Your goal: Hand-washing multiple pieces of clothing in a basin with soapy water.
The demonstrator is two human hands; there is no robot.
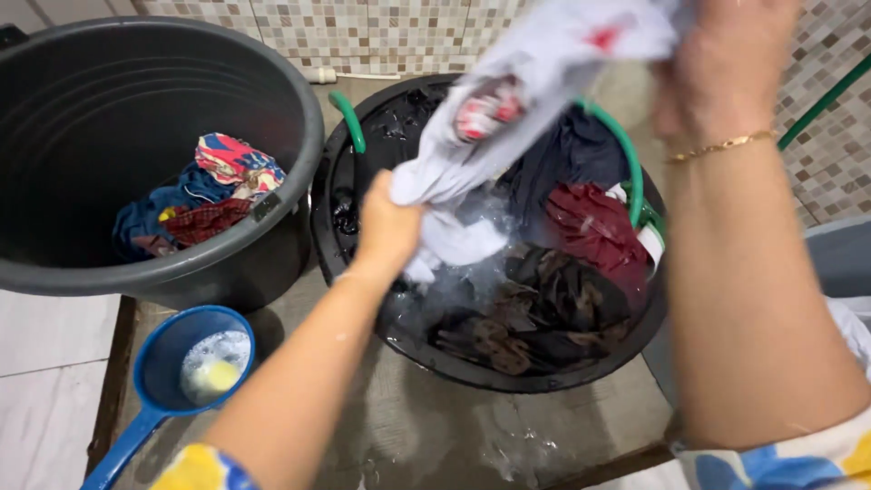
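tiled wall behind, left hand (388,227) and right hand (726,63) each grip the white garment (508,118) closed.

Both forearms are bare. The right hand (721,63), at one o'clock, wears a thin gold chain bracelet (721,145) (at the wrist). Short sleeves (780,463) show yellow and blue patches on white, at five and seven o'clock.

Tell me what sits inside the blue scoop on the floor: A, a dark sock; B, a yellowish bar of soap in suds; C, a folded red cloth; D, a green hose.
B: the blue scoop holds a yellowish soap bar lying in white foam.
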